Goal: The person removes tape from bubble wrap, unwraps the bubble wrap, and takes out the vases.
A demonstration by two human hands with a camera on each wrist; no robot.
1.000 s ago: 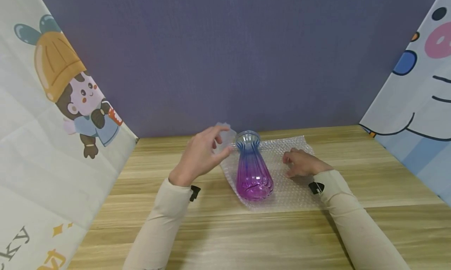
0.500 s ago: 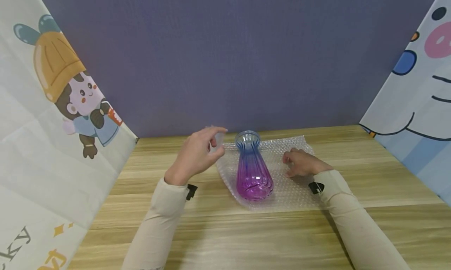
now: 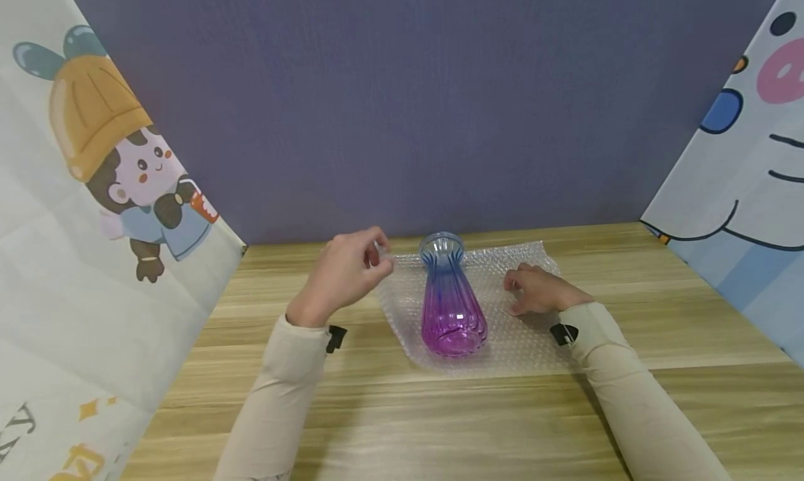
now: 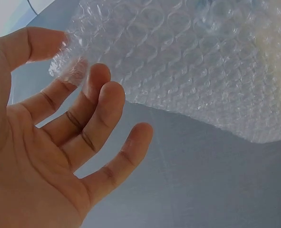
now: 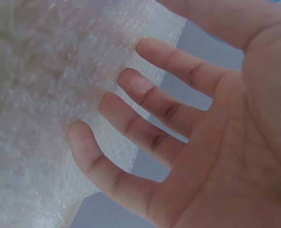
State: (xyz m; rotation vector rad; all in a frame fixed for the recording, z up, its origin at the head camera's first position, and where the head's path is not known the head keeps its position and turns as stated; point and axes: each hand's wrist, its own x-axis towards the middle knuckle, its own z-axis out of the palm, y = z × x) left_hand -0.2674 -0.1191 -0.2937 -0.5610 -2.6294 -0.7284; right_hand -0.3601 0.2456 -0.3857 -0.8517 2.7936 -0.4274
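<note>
We are seeing a blue-to-purple vase (image 3: 453, 306), clear bubble-patterned wrap (image 3: 518, 341), a tan, streaked table (image 3: 427, 428) and cream sleeves (image 3: 641, 390).

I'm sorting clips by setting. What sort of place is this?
Probably a small tabletop booth set up for filming: a wood-grain table is backed by a plain blue-grey wall and flanked on both sides by white panels printed with cartoons.

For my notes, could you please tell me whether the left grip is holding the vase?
No, the left grip pinches the wrap and is apart from the vase.
</note>
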